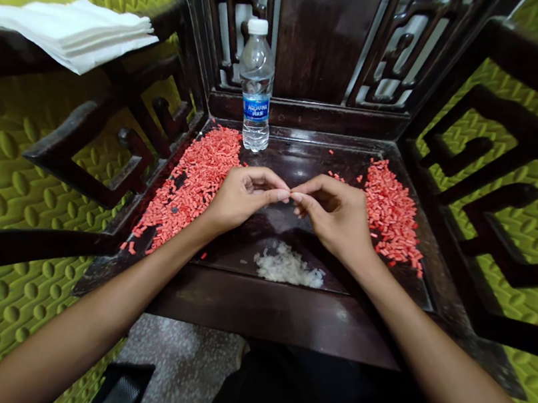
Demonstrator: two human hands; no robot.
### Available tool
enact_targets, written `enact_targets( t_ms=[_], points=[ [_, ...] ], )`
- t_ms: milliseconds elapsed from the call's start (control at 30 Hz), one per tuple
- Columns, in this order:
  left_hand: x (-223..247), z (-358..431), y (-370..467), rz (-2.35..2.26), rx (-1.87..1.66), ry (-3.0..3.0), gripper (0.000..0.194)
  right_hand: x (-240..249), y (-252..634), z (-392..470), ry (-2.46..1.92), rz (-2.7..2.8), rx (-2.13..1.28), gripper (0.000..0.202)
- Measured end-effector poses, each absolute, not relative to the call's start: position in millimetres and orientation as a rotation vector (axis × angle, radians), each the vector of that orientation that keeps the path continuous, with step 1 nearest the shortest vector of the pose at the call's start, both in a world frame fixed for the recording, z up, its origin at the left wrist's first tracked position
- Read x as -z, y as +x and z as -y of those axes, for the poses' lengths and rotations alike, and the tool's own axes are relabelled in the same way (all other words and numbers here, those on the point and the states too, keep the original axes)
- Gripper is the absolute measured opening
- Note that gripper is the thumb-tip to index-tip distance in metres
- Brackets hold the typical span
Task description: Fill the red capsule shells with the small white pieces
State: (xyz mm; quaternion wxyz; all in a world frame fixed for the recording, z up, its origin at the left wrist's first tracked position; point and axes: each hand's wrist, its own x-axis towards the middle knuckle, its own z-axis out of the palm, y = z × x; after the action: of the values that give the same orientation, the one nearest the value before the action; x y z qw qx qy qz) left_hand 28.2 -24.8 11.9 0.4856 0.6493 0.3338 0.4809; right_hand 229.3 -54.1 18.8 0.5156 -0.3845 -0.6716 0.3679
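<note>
Beyond the clear bits [289, 266], the left hand [243, 196] and right hand [342, 214] meet in closed pinches, contents indiscernible, seemingly fitting pieces, next calling for steady alignment, with red bits [206, 168] farther out either side.

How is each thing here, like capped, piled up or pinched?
Clear plastic bottle with blue label: upright, capped.
White paper napkins: folded, stacked.
Small red cylinders, left heap: loosely spread.
Small red cylinders, right heap: loosely piled.
Small translucent whitish pieces: loosely heaped.
Bare left hand: pinching.
Bare right hand: pinching, meeting the left hand; anything held is too small to tell.
</note>
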Motion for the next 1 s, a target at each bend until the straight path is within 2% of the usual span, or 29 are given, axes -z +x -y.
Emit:
enact_targets(
  t_ms=[400,1000],
  points=[
    [-12,24,30,-0.774,-1.198,1.502,0.033,-17,220,53,-0.788,1.146,-1.491,0.045],
    [-11,26,31,-0.804,-1.225,1.497,0.034,-17,216,56,-0.777,1.109,-1.487,0.046]
  ],
)
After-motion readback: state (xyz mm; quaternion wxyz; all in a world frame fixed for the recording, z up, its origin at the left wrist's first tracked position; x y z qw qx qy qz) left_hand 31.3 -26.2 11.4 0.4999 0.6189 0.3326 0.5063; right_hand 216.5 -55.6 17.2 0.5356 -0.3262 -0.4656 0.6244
